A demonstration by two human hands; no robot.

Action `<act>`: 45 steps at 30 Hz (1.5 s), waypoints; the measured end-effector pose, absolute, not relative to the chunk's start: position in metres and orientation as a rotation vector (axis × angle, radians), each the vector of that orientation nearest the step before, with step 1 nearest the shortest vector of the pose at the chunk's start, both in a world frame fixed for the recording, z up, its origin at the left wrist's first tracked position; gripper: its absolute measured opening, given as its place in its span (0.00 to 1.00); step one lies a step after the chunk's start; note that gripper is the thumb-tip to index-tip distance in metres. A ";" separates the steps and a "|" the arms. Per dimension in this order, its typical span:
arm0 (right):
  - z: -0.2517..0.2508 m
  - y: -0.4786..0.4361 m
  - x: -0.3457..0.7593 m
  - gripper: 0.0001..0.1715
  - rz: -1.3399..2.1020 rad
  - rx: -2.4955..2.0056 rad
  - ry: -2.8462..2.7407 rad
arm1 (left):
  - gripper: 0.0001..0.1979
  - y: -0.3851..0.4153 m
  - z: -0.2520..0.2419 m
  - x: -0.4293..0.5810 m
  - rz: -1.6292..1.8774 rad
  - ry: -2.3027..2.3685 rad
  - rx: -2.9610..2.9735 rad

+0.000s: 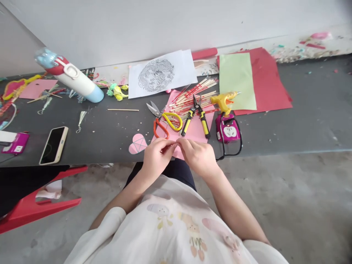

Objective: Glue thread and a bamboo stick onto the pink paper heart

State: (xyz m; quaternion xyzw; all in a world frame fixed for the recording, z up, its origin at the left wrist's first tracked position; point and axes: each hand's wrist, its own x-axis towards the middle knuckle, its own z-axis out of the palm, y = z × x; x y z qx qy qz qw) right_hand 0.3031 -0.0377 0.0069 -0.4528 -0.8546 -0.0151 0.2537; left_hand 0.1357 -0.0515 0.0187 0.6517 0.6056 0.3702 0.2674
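My left hand [157, 156] and my right hand [198, 156] meet at the table's front edge, fingertips pinched together. Whatever lies between them is too small or hidden to make out. Beneath and behind the hands is a pink paper sheet [202, 137]. On it rest scissors [167, 121] with one yellow and one orange handle loop, pliers [196, 117] with black and yellow handles, and a pile of thin red-and-pale sticks [192, 97]. Left of my left hand lies a pink paper heart [138, 143] with dark lines across it.
A yellow glue gun [224, 102] stands by a purple socket box [229, 130] with a black cable. Green paper [237, 80] overlaps red sheets [271, 84]. A dragon print [162, 73], a bottle [78, 82], a phone [54, 145] and a single stick [123, 109] lie leftward. A red chair [46, 209] is lower left.
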 end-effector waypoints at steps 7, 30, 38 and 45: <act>0.018 -0.034 0.318 0.11 0.162 -1.116 -2.223 | 0.16 -0.033 0.026 0.136 0.882 1.293 1.104; -0.022 -0.028 0.266 0.13 0.218 -1.773 -1.975 | 0.09 -0.091 -0.016 0.021 1.035 1.509 1.495; -0.016 0.018 0.291 0.26 -0.117 -2.174 -1.931 | 0.04 -0.114 -0.032 0.008 1.021 1.375 1.587; -0.012 0.028 0.270 0.24 -0.080 -2.073 -2.091 | 0.03 -0.127 -0.034 -0.003 0.973 1.334 1.669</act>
